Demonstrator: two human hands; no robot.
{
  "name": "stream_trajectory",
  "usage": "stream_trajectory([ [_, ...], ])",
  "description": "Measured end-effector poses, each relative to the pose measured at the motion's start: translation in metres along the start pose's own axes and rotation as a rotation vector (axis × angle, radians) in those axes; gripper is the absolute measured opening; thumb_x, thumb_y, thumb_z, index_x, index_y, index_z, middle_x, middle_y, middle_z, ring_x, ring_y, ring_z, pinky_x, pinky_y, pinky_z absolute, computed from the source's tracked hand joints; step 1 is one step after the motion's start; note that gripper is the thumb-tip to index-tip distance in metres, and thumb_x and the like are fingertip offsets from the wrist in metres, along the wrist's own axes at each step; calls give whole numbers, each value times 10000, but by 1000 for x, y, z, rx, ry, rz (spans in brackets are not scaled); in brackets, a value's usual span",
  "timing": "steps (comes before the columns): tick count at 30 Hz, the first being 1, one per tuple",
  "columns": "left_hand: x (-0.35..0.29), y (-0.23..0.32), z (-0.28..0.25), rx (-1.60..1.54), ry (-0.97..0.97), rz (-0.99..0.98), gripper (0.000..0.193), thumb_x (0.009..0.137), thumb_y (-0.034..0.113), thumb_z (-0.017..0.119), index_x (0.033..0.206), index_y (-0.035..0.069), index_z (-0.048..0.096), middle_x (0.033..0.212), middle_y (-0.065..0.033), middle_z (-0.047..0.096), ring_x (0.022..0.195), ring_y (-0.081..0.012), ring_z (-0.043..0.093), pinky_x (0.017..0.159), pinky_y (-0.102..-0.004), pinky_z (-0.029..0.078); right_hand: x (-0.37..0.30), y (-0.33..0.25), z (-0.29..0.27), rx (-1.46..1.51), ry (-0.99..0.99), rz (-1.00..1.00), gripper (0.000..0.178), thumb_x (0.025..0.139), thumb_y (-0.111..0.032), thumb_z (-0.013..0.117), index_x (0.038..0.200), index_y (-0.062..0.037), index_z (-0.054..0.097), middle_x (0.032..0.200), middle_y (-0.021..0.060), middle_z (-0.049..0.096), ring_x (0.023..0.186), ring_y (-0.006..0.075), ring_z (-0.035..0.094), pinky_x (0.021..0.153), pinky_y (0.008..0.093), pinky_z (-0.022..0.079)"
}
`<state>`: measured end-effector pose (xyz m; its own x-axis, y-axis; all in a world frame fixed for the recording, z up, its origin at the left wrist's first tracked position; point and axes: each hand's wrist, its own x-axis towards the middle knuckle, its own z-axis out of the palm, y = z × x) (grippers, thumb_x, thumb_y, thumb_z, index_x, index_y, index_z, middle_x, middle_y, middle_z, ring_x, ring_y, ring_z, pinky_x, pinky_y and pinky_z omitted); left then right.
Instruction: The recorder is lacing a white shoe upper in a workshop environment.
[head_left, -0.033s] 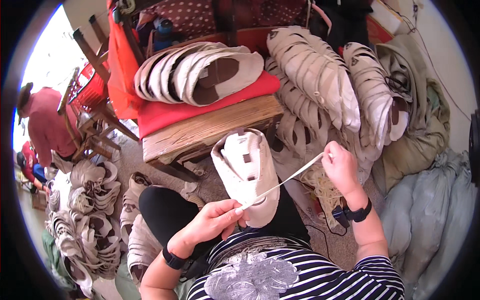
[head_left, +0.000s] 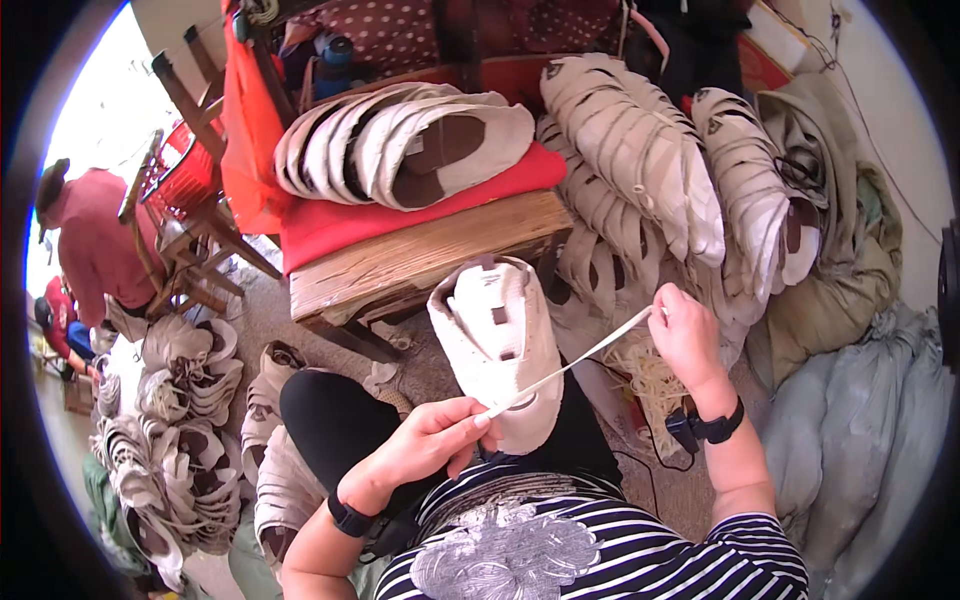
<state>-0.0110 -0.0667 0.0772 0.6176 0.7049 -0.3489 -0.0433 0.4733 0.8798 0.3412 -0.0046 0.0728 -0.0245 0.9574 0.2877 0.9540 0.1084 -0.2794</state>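
A flat cream lace (head_left: 580, 358) stretches taut on a slant between my hands. Its lower end is pinched between the thumb and fingers of my left hand (head_left: 440, 437); my right hand (head_left: 686, 338), higher and to the right, is closed on the other end. Below the lace, a cream shoe upper (head_left: 492, 345) rests over my lap, its toe toward me. The lace passes across the toe area; whether it is threaded into the upper I cannot tell. My left fingertips are beside the toe's left edge, perhaps touching it.
Ahead stands a wooden bench (head_left: 430, 240) with a red cloth (head_left: 540, 170) and a row of nested shoe uppers (head_left: 400, 150). More stacked uppers (head_left: 640, 150) rise at right, above loose cream laces (head_left: 650, 385). Grey sacks (head_left: 840, 410) line the right. Uppers (head_left: 190, 450) pile at left, near another person (head_left: 105, 235).
The surroundings appear shifted very slightly to the right in the picture. Both hands keep their hold on the lace, almost unmoved.
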Motion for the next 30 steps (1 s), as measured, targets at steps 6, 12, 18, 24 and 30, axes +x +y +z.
stream_trajectory([
  [6, 11, 7, 26, 243, 29, -35, 244, 1031, 229, 490, 1034, 37, 639, 821, -7, 664, 488, -30, 514, 430, -179, 422, -1, -72, 5, 588, -184, -284, 265, 801, 56, 527, 1055, -12, 558, 1043, 157, 570, 966, 294, 593, 881, 380, 488],
  [12, 21, 5, 34, 272, 36, 28, 210, 1026, 188, 478, 1025, 39, 626, 816, -20, 670, 486, -42, 524, 425, -193, 430, -27, -129, 5, 986, -547, -332, 214, 953, -64, 482, 1149, 4, 533, 992, 156, 587, 939, 291, 613, 851, 363, 487],
  [18, 15, 0, 31, 201, 136, -3, 198, 1021, 146, 470, 1012, 22, 624, 796, -8, 660, 492, -39, 527, 434, -190, 435, -18, -130, 1, 884, -566, -468, 281, 939, -223, 629, 1095, 9, 603, 967, 148, 611, 889, 289, 619, 788, 353, 497],
  [24, 23, 4, 7, 385, 217, 118, 185, 997, 162, 544, 962, 14, 650, 750, -2, 641, 546, -37, 530, 478, -199, 426, -12, -115, -1, 584, -506, -392, 143, 884, -135, 661, 959, -21, 619, 837, 123, 623, 745, 282, 623, 678, 356, 496],
  [30, 43, -9, -9, 726, 416, 489, 270, 886, 69, 649, 1152, 104, 685, 870, -62, 582, 702, -175, 612, 638, -301, 505, -9, -104, 28, 625, -232, -292, 92, 855, -111, 650, 888, -51, 588, 836, 125, 621, 783, 332, 618, 667, 409, 491],
])
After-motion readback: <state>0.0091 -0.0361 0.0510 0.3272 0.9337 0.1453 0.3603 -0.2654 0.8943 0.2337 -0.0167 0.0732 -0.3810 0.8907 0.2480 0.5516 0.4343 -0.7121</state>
